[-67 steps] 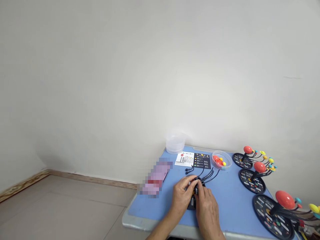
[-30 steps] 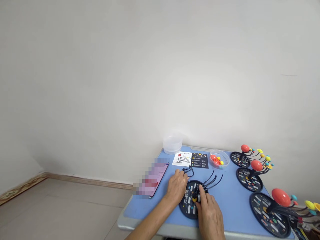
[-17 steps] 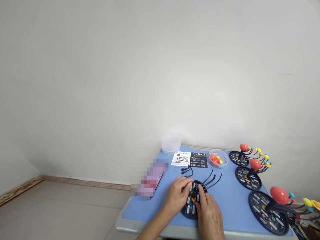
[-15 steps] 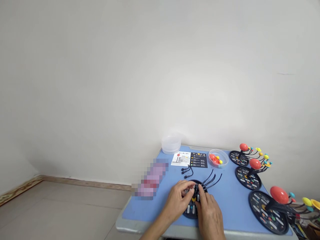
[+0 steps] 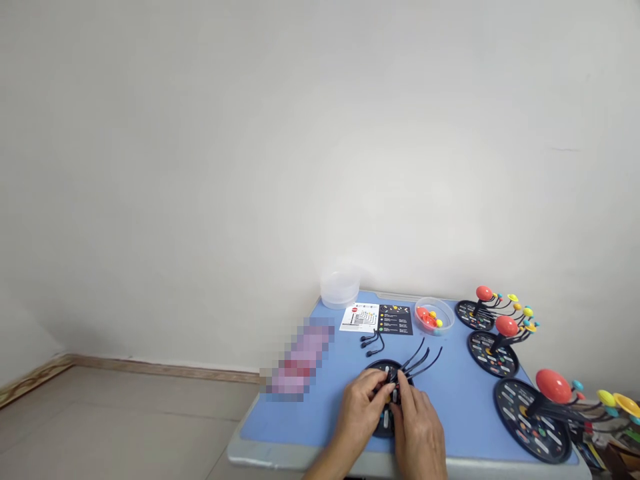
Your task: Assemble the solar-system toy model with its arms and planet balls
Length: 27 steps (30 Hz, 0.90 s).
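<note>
A round black solar system model base [image 5: 379, 365] lies near the table's front edge, printed with small labels and coloured dots. Several thin black curved arms [image 5: 417, 362] fan out from its post toward the back right. My left hand [image 5: 361, 405] pinches a small black part at the post between thumb and fingers. Against the post's other side, my right hand [image 5: 420, 423] grips with its fingers and thumb. The fingers hide most of the joint between them. Behind the base, a few loose black curved arms [image 5: 371, 344] rest on the blue tabletop [image 5: 300, 423].
An instruction sheet [image 5: 360, 319] lies behind the loose arms. A clear tub [image 5: 340, 292] stands at the back left, and a shallow clear dish [image 5: 449, 325] holds red and yellow balls. Assembled models [image 5: 530, 423] line the right side. A blurred pink item [image 5: 305, 357] is at left.
My left hand has shifted slightly right and its fingers have closed in at the post. My right hand stays nearly in place. The whole view has drifted a little.
</note>
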Available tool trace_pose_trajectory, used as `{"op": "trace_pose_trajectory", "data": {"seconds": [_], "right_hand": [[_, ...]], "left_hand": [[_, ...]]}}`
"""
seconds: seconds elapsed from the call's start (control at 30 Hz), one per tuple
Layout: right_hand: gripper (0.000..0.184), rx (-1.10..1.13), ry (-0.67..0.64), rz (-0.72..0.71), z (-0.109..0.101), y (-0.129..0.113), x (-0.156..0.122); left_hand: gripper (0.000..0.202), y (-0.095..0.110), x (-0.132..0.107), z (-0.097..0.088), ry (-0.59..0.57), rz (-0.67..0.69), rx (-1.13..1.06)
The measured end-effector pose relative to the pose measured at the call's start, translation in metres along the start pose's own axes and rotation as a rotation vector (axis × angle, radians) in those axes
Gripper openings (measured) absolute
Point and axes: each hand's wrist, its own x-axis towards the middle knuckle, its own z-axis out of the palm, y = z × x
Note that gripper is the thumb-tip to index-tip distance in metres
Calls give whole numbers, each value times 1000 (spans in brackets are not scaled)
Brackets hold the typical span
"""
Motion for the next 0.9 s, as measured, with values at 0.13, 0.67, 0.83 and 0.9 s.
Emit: {"op": "trace_pose_trajectory", "data": {"seconds": [0.13, 0.67, 0.83, 0.9], "right_hand": [[42, -36, -16, -6, 0, -1, 2], [40, -91, 26, -56, 3, 0, -3], [38, -178, -4, -89, 6, 0, -4], [37, -208, -8, -91, 7, 0, -3]], "left_hand": [[12, -1, 0, 1, 2, -37, -98], [10, 4, 0, 0, 28, -60, -109], [10, -2, 2, 0, 52, 2, -83], [11, -1, 3, -1, 38, 13, -63]]}}
